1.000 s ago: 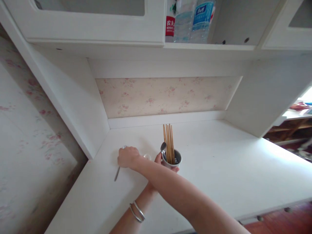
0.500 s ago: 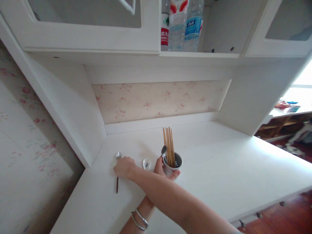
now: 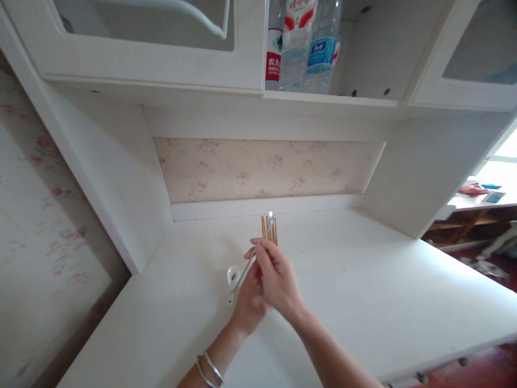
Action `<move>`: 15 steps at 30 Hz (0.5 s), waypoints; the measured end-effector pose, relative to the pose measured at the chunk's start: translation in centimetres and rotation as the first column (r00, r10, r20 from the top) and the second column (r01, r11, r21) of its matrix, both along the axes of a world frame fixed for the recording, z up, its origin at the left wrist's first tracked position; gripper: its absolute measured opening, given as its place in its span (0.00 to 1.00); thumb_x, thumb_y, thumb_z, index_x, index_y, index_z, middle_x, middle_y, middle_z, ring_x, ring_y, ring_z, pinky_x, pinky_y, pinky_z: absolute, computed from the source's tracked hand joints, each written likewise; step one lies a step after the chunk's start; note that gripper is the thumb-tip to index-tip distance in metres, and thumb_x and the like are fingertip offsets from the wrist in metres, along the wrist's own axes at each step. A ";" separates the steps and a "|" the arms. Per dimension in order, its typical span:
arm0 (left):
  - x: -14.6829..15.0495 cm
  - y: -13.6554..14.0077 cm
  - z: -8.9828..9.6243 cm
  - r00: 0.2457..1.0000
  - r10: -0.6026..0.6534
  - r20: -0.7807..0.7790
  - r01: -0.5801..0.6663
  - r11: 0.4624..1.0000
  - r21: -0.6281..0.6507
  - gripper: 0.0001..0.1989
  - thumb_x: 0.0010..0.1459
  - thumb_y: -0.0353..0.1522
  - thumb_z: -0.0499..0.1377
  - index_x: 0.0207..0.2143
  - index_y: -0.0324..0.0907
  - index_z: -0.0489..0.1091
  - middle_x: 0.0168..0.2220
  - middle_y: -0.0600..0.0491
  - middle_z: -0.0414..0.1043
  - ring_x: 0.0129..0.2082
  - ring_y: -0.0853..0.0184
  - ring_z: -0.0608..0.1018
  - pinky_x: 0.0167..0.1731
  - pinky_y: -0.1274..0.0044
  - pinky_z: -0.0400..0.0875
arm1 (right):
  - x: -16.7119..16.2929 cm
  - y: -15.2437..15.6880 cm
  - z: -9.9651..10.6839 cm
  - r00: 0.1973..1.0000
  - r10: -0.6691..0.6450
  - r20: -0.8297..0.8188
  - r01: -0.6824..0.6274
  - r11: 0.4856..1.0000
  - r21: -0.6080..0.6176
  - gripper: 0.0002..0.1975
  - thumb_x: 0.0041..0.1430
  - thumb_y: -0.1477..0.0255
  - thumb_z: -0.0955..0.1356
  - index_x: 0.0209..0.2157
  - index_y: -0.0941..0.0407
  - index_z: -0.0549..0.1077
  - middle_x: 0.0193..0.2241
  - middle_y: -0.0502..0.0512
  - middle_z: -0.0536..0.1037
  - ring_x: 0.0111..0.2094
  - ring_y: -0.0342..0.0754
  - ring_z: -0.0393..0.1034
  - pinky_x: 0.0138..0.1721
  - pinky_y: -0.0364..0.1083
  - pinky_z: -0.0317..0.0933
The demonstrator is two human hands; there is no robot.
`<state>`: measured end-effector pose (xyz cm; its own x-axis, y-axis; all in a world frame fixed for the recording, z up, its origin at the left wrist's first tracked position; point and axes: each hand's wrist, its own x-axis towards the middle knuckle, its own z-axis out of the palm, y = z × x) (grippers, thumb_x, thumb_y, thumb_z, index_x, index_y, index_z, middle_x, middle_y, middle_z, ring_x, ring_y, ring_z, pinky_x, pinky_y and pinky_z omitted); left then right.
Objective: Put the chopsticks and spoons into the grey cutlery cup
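My right hand (image 3: 278, 277) is closed on a long thin metal spoon (image 3: 247, 267). The spoon slants up to the right, its shiny bowl level with the chopstick tips and its handle end low on the left. Just below and left of it, my left hand (image 3: 251, 302), two silver bangles (image 3: 209, 369) on its wrist, is wrapped round the cup, which both hands hide. Several wooden chopsticks (image 3: 275, 231) stick up behind my fingers. A small white ceramic spoon (image 3: 233, 275) lies on the white counter (image 3: 343, 302), left of my hands.
An overhead cabinet holds several plastic bottles (image 3: 321, 54) on its open shelf. Its glass-paned door (image 3: 153, 67) is at the upper left. White side panels (image 3: 109, 178) bound the counter left and right, with a floral back wall (image 3: 258, 167) between them.
My right hand has lifted the long spoon off the counter at the left and brought it right, over the cup. My left hand and the chopsticks have shifted slightly left.
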<state>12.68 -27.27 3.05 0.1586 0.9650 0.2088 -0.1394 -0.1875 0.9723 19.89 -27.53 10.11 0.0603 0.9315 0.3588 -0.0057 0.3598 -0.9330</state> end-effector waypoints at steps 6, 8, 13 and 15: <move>0.4 0.0 -0.7 0.993 -0.005 -0.117 0.001 0.999 -0.038 0.33 0.43 0.35 0.68 0.52 0.43 0.63 0.48 0.45 0.72 0.44 0.57 0.75 0.47 0.66 0.67 | 7.0 2.5 -1.7 0.956 -0.229 -0.184 0.233 0.972 0.003 0.19 0.61 0.60 0.62 0.46 0.57 0.68 0.32 0.53 0.75 0.19 0.39 0.61 0.18 0.40 0.59; 0.5 0.2 -1.2 0.992 0.006 -0.125 -0.012 0.999 -0.052 0.34 0.42 0.36 0.69 0.53 0.44 0.63 0.49 0.44 0.71 0.45 0.56 0.75 0.48 0.65 0.66 | 8.2 2.9 -2.6 0.951 -0.275 -0.142 0.281 0.959 0.025 0.19 0.62 0.60 0.61 0.48 0.57 0.67 0.33 0.53 0.74 0.20 0.39 0.60 0.19 0.40 0.59; 0.6 0.4 -1.6 0.993 0.013 -0.120 -0.018 0.999 -0.043 0.34 0.42 0.35 0.69 0.53 0.44 0.63 0.50 0.45 0.71 0.48 0.55 0.74 0.50 0.64 0.65 | 9.0 3.4 -5.4 0.946 -0.319 0.057 0.315 0.946 0.073 0.19 0.64 0.61 0.59 0.50 0.57 0.67 0.33 0.54 0.75 0.26 0.43 0.64 0.27 0.43 0.62; 0.5 0.4 -1.6 0.993 0.017 -0.115 -0.022 0.999 -0.047 0.34 0.42 0.35 0.69 0.53 0.45 0.64 0.50 0.45 0.71 0.49 0.55 0.73 0.51 0.64 0.65 | 8.9 3.4 -6.2 0.937 -0.329 0.117 0.320 0.943 0.085 0.19 0.64 0.62 0.58 0.51 0.57 0.67 0.33 0.54 0.75 0.28 0.44 0.65 0.30 0.44 0.64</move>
<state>13.22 -26.82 1.44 0.1600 0.9766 0.1434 -0.0229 -0.1415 0.9897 28.75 -24.16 3.94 0.3052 0.8439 0.4413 0.2391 0.3806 -0.8933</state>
